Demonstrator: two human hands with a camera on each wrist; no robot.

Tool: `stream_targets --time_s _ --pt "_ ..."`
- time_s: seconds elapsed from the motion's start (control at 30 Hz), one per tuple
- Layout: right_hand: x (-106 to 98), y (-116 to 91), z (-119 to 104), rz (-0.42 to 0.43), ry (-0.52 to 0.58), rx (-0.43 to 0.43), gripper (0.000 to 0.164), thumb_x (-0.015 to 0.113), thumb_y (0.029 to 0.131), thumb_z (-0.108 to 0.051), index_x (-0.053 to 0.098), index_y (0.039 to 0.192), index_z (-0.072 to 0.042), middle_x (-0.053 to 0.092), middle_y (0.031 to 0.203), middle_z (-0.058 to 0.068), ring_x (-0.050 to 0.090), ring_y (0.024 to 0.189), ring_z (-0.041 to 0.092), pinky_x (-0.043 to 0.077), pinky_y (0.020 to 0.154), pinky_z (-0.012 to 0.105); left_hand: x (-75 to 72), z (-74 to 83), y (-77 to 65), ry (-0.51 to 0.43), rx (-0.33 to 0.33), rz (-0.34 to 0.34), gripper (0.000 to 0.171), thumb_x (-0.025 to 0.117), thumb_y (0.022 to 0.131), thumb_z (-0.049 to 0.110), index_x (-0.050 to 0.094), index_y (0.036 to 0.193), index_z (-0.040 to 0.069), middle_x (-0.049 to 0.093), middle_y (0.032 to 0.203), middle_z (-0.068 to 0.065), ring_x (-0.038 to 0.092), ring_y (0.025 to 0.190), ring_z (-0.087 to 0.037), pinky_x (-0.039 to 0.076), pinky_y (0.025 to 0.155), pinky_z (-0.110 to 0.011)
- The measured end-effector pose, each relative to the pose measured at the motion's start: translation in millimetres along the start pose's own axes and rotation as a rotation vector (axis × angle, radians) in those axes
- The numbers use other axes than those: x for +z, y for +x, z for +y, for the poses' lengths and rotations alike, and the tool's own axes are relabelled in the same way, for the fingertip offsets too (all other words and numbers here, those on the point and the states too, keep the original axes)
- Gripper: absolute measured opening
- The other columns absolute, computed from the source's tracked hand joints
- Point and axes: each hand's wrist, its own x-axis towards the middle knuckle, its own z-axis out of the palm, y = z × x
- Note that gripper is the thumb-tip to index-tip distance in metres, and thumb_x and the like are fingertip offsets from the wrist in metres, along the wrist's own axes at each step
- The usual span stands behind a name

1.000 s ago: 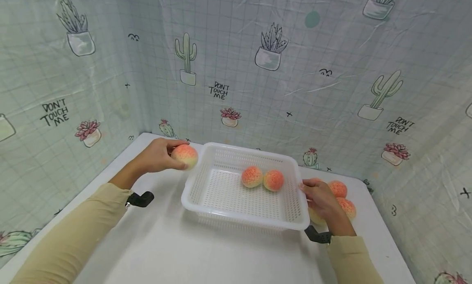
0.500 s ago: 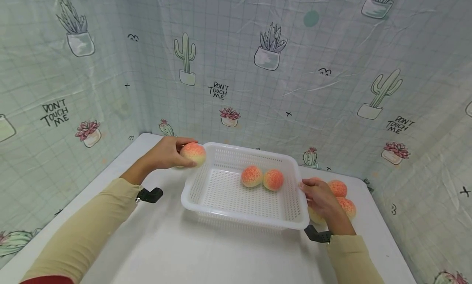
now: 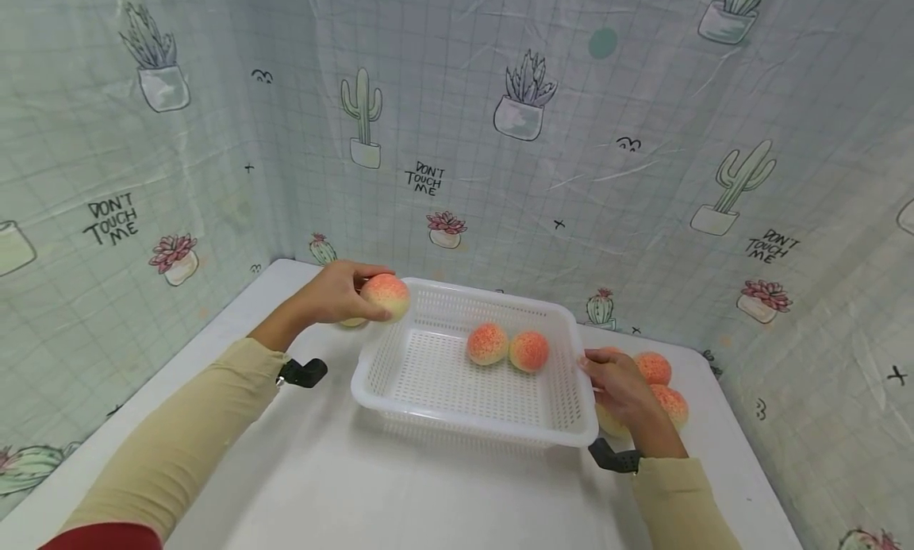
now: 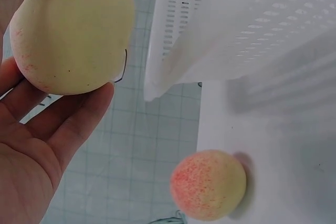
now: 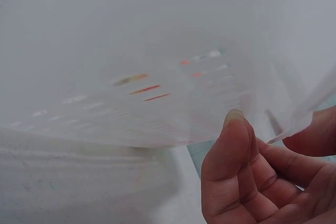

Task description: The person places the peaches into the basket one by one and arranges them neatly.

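A peach, pink above and pale yellow below, is held between the thumb and fingers of my left hand, at the left back corner of a white perforated plastic basket. Two peaches, one beside the other, lie inside toward the basket's right back. My right hand grips the basket's right rim; in the right wrist view its thumb and curled fingers are at the rim. Below the left hand, another peach rests on the table, mostly hidden in the head view.
Several more peaches sit on the white table right of the basket, including one at the back and one nearer, partly behind the right hand. A cactus-print sheet walls the table at the back and sides.
My left hand has carried its peach rightward, from outside the basket's left side to over its left back corner. The right hand and basket have stayed in place.
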Motion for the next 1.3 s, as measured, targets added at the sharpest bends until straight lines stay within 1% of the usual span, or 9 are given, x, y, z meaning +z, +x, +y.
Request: stream_targets --time_s 0.3,0.5,0.67,0.9,0.97,1.2,1.3 --pt "2.4 -0.3 0.1 0.023 -0.01 0.01 0.053 0.062 0.105 -0.027 0.049 0.152 -0.006 0.056 0.148 0.018 0.07 0.108 0.023 0.061 0.099 0.045 2.1 4.9 4.9 -0.014 0.003 -0.017 0.079 0.092 0.076 0.031 0.062 0.144 0.006 0.071 0.13 -0.014 0.067 0.103 -0.025 0.058 0.083 -0.031" --pt "1.9 1.1 2.2 0.025 -0.009 0.007 0.053 0.062 0.105 -0.026 0.048 0.152 -0.005 0.056 0.149 0.019 0.07 0.109 0.024 0.061 0.098 0.044 6.6 11.1 12.5 -0.009 0.015 -0.02 0.077 0.092 0.076 0.031 0.063 0.143 0.007 0.072 0.129 -0.013 0.068 0.103 -0.025 0.059 0.084 -0.032" --pt "1.4 1.9 2.6 0.024 -0.012 0.005 0.053 0.062 0.105 -0.026 0.048 0.152 -0.005 0.056 0.149 0.019 0.069 0.11 0.024 0.06 0.099 0.044 10.6 19.6 19.0 -0.034 0.04 -0.029 0.077 0.091 0.076 0.029 0.062 0.144 0.008 0.072 0.128 -0.011 0.068 0.102 -0.025 0.059 0.081 -0.031" --pt "1.8 2.4 2.1 0.023 0.001 0.016 0.053 0.062 0.105 -0.026 0.048 0.152 -0.005 0.056 0.149 0.019 0.07 0.11 0.024 0.06 0.1 0.045 16.9 25.8 26.9 -0.065 0.056 -0.036 0.076 0.091 0.075 0.028 0.064 0.143 0.009 0.072 0.128 -0.011 0.068 0.101 -0.024 0.057 0.079 -0.028" --pt "2.0 2.7 1.9 0.027 0.003 0.021 0.053 0.063 0.105 -0.026 0.049 0.152 -0.005 0.056 0.148 0.018 0.07 0.109 0.024 0.06 0.099 0.045 18.5 27.4 29.1 -0.072 0.056 -0.04 0.075 0.092 0.075 0.028 0.064 0.142 0.009 0.073 0.127 -0.01 0.067 0.1 -0.023 0.058 0.078 -0.029" --pt "1.1 3.2 2.1 0.02 0.01 0.018 0.053 0.063 0.105 -0.025 0.049 0.151 -0.003 0.058 0.145 0.018 0.07 0.107 0.023 0.062 0.096 0.041 25.0 31.6 36.6 -0.089 0.041 -0.056 0.076 0.092 0.076 0.028 0.063 0.144 0.009 0.072 0.129 -0.011 0.068 0.104 -0.024 0.06 0.082 -0.031" --pt "0.9 3.1 2.2 0.017 0.013 0.014 0.052 0.062 0.105 -0.024 0.049 0.151 -0.003 0.059 0.144 0.018 0.069 0.107 0.022 0.062 0.095 0.04 27.6 32.0 39.5 -0.082 0.049 -0.055 0.076 0.091 0.077 0.028 0.062 0.144 0.008 0.072 0.13 -0.012 0.068 0.104 -0.023 0.06 0.082 -0.031"
